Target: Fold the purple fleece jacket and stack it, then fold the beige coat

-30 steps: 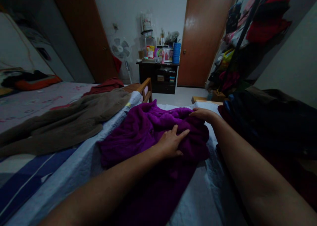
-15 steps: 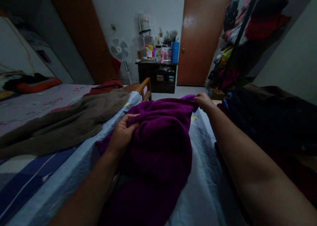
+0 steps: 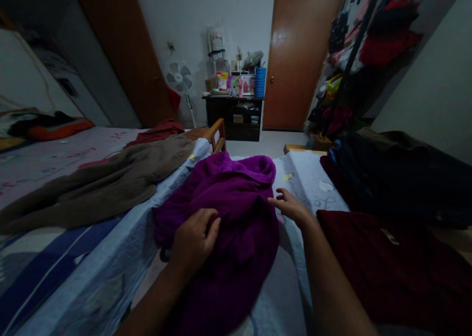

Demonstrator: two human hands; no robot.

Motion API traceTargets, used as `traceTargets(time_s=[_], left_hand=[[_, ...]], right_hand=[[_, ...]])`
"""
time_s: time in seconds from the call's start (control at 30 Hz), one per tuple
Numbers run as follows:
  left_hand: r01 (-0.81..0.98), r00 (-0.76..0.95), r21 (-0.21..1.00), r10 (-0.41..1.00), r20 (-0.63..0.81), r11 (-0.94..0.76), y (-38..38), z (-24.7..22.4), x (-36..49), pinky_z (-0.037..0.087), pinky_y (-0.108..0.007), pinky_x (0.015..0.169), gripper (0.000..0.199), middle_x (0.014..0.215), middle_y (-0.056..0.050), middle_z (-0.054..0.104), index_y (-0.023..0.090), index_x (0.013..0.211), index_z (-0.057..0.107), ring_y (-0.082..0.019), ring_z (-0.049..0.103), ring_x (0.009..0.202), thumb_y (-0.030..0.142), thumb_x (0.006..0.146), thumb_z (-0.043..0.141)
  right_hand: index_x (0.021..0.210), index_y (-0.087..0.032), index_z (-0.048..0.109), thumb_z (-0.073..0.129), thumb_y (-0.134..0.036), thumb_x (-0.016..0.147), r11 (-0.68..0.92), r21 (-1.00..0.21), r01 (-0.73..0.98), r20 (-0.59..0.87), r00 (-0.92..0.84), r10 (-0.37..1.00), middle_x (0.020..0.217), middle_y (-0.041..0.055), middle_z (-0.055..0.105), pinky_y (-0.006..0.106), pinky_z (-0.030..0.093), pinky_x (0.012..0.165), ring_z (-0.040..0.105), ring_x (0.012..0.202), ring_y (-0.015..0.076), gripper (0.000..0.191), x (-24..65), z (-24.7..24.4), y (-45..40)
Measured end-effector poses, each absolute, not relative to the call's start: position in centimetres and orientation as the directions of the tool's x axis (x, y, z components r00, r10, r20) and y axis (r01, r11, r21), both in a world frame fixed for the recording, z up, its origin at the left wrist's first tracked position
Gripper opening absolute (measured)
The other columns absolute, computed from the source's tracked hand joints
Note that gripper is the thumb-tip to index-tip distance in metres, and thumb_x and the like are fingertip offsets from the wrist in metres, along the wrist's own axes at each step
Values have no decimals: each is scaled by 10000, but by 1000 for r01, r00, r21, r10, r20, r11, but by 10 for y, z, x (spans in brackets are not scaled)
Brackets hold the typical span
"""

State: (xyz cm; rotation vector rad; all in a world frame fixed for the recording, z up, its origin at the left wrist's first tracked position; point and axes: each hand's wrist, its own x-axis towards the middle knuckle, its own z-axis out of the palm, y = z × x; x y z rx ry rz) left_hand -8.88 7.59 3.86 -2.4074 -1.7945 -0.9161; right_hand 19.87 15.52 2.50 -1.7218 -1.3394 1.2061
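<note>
One purple garment (image 3: 236,191) lay rumpled on the pale blue sheet (image 3: 305,169), its far end brighter and fuzzy; the left hand (image 3: 194,235) curled over it, grip unclear, the right hand (image 3: 292,207), fingers parted, by its right edge

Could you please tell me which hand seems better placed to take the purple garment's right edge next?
Probably the right hand: it is open beside that edge of the garment. The left hand is curled over the left half, farther away.
</note>
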Motion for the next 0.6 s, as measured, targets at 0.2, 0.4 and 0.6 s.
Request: traceTargets(time_s=[0.2,0.4,0.6], left_hand=[[929,187,289,968,166,-229,59,22,-70,485,-347,835,510,1132,-94,583,209,1237,495,-246,623,977,537,849,538],[955,217,166,962,167,-245,60,5,-52,417,-465,983,982,1487,-170,295,256,1496,218,-356,472,1234,425,683,742],[817,502,260,857,117,-514,77,12,-60,463,-344,886,628,1252,-62,594,296,1316,533,-214,598,1022,24,754,462]], right_hand=[[1320,-173,446,771,-251,596,-99,-861,500,-227,-204,952,1213,95,617,361,481,916,595,1056,250,797,191,-9,118],[1254,-193,548,478,-49,584,27,-944,329,-35,-179,983,1133,42,673,329,515,848,632,997,218,689,184,-7,124],[1112,-188,684,395,-38,581,92,-841,533,134,41,990,1051,28,710,281,488,875,635,973,188,623,209,42,145]])
